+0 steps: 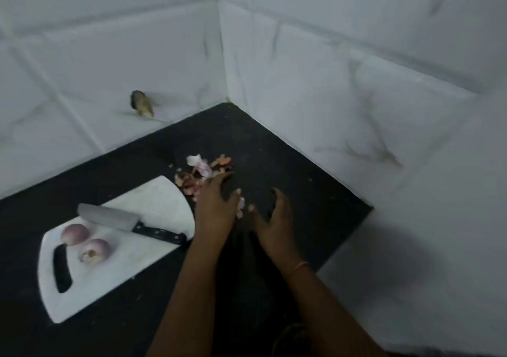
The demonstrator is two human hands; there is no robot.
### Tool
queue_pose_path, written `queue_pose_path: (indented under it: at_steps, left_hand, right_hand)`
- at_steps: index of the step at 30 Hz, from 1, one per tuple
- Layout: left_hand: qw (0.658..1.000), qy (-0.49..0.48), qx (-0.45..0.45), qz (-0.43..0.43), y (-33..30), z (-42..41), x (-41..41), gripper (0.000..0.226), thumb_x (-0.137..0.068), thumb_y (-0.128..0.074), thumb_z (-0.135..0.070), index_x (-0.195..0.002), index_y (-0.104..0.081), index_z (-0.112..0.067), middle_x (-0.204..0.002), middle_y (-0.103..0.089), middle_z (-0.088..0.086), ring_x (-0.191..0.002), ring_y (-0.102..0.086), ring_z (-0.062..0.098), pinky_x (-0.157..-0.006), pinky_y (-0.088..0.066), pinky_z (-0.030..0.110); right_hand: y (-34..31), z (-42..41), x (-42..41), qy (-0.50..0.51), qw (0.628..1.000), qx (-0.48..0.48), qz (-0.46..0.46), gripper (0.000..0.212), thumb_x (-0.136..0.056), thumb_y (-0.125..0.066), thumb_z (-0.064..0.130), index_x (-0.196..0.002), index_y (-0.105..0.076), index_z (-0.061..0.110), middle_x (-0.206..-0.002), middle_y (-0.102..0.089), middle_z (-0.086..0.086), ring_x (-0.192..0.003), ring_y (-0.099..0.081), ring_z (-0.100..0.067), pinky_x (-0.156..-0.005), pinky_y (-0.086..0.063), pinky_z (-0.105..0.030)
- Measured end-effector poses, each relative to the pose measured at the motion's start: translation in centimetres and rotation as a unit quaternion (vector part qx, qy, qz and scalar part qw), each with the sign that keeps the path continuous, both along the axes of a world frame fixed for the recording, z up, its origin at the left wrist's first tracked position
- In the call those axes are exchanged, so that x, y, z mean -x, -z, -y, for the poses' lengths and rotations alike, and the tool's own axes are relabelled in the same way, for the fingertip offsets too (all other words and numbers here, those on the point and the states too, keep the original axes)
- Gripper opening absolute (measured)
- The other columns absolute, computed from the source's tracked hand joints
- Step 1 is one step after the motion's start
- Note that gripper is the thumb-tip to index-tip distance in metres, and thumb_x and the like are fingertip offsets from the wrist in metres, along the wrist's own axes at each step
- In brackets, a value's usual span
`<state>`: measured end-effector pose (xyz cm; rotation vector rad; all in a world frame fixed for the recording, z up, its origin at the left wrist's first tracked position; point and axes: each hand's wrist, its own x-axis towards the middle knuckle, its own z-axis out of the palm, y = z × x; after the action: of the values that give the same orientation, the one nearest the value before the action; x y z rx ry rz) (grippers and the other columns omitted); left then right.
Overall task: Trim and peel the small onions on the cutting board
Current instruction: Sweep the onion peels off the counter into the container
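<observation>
Two peeled small onions [74, 234] [94, 250] lie side by side on the left part of the white cutting board [153, 200]. A knife [129, 222] with a black handle rests across the board behind them. My left hand [216, 205] hovers just right of the board, fingers loosely curved over a pile of onion peels [203, 171] on the black counter. My right hand [274, 219] is close beside it with fingers spread and slightly bent, holding nothing that I can see. A few small peel scraps [241, 205] lie between the two hands.
The black counter [288, 170] ends in a corner of white tiled walls [301, 82]. A dark pipe stub [141, 103] sticks out of the left wall. The counter's right edge drops off near my right wrist.
</observation>
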<state>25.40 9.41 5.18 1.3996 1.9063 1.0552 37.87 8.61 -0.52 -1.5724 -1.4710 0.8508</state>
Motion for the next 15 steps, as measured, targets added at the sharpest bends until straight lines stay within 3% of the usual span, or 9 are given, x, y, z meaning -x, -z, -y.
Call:
queue_pose_path:
  at_steps: [2,4,10,12,15]
  left_hand:
    - [0.995,-0.018,0.041,-0.085,0.0,-1.2,4.3,0.053,-0.087,-0.069,-0.013,-0.138,-0.056,-0.014,-0.139,-0.055,0.013,-0.129,-0.052,0.031,-0.106,-0.037,0.033]
    - [0.991,-0.010,0.071,-0.112,0.0,-2.1,7.3,0.062,-0.086,-0.072,-0.011,-0.144,-0.049,-0.010,-0.148,-0.046,0.017,-0.135,-0.045,0.034,-0.110,-0.035,0.036]
    - [0.965,0.107,0.185,-0.154,2.2,-5.8,11.4,0.093,-0.075,-0.083,-0.018,-0.154,-0.033,-0.015,-0.160,-0.029,0.014,-0.148,-0.028,0.028,-0.115,-0.027,0.031]
    - [0.962,0.119,0.177,-0.172,3.2,-6.5,10.9,0.083,-0.076,-0.080,-0.020,-0.150,-0.041,-0.020,-0.153,-0.040,0.010,-0.140,-0.039,0.029,-0.109,-0.036,0.033]
    - [0.961,0.081,0.139,-0.227,5.1,-7.2,10.3,0.045,-0.088,-0.063,-0.019,-0.132,-0.058,-0.028,-0.129,-0.058,0.003,-0.116,-0.056,0.025,-0.090,-0.047,0.031]
  right_hand:
    - [2.3,-0.6,2.4,-0.064,0.980,0.003,0.190,0.088,-0.083,-0.050,0.063,-0.151,-0.023,0.014,-0.157,-0.025,-0.014,-0.145,-0.024,-0.029,-0.119,-0.012,-0.043]
    - [3.6,-1.3,3.7,-0.106,0.933,-0.043,0.341,0.089,-0.086,-0.031,0.070,-0.155,-0.011,0.019,-0.161,-0.010,-0.015,-0.149,-0.012,-0.031,-0.119,-0.005,-0.050]
    - [3.6,-10.1,8.1,-0.198,0.905,-0.090,0.366,0.072,-0.094,-0.023,0.059,-0.156,-0.005,0.024,-0.163,-0.004,-0.013,-0.149,-0.009,-0.034,-0.120,-0.010,-0.051]
    - [3.7,-12.5,9.2,-0.235,0.893,-0.111,0.367,0.067,-0.097,-0.028,0.054,-0.155,-0.004,0.030,-0.163,-0.003,-0.012,-0.149,-0.008,-0.034,-0.121,-0.009,-0.049]
    - [3.5,-14.7,10.2,-0.312,0.865,-0.152,0.362,0.057,-0.098,-0.031,0.039,-0.153,-0.014,0.036,-0.162,-0.012,-0.009,-0.149,-0.012,-0.032,-0.122,-0.008,-0.045]
